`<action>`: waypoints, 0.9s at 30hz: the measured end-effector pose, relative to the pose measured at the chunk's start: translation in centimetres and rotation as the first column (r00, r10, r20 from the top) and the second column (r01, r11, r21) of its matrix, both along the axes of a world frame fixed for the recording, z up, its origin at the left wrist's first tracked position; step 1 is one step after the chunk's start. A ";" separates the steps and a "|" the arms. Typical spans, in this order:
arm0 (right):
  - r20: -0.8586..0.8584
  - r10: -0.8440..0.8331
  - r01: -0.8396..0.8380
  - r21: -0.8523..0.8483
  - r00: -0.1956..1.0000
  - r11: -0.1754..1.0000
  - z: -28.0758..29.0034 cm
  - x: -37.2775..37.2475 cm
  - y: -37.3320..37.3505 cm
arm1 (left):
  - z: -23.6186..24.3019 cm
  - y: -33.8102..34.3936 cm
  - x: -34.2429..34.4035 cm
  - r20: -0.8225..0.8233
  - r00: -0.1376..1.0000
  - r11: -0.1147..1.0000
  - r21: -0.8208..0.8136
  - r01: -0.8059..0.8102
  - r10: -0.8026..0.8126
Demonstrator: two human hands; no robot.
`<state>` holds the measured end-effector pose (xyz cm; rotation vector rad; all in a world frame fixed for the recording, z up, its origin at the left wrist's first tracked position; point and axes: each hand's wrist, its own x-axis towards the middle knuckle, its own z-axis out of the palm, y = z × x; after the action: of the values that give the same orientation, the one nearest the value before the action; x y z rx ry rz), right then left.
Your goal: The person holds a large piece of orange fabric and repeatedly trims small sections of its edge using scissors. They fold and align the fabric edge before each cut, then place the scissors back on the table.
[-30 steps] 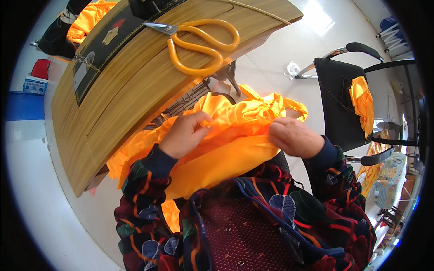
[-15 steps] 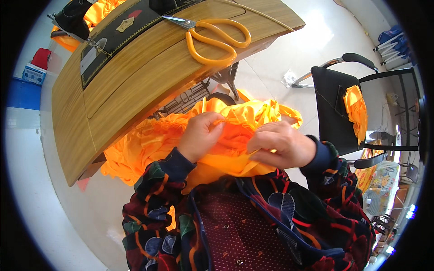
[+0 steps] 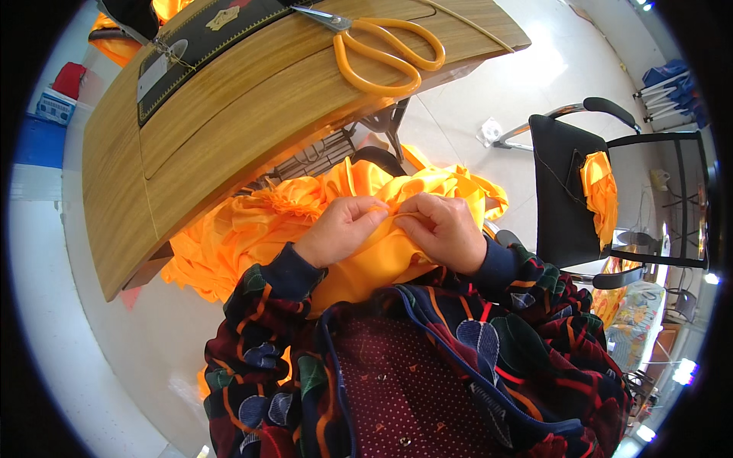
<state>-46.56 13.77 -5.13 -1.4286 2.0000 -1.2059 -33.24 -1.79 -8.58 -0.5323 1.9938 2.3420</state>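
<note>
A large heap of shiny orange fabric [image 3: 374, 259] lies across my lap and bunches up beside the table. My left hand [image 3: 343, 229] pinches an edge of it between thumb and fingers. Close against it, my right hand [image 3: 444, 230] pinches the same edge, so the fingertips of both hands nearly meet. Anything small between the fingertips is too hidden to make out. Beyond the hands, scissors with orange handles [image 3: 379, 80] rest on the table, blades partly spread.
The wooden sewing table [image 3: 252, 114] curves across the upper left, bearing a black machine bed [image 3: 172, 76] and a thin stick [image 3: 473, 29]. To the right stands a black chair [image 3: 561, 175] with folded orange cloth [image 3: 599, 195] on it. A metal treadle frame [image 3: 313, 159] shows under the table.
My right hand has moved left to meet the left hand at the fabric edge. The fabric stretched open between them has closed up. The view has shifted slightly.
</note>
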 end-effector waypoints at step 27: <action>-0.115 0.079 -0.087 -0.063 0.990 0.994 -0.5 -0.5 -0.8 | 0.4 0.4 0.2 -0.064 0.996 0.978 -0.202 0.046 -0.061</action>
<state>-47.09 12.95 -5.60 -1.6306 1.9676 -1.1926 -33.06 -1.41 -8.19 -0.4014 2.2605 2.1718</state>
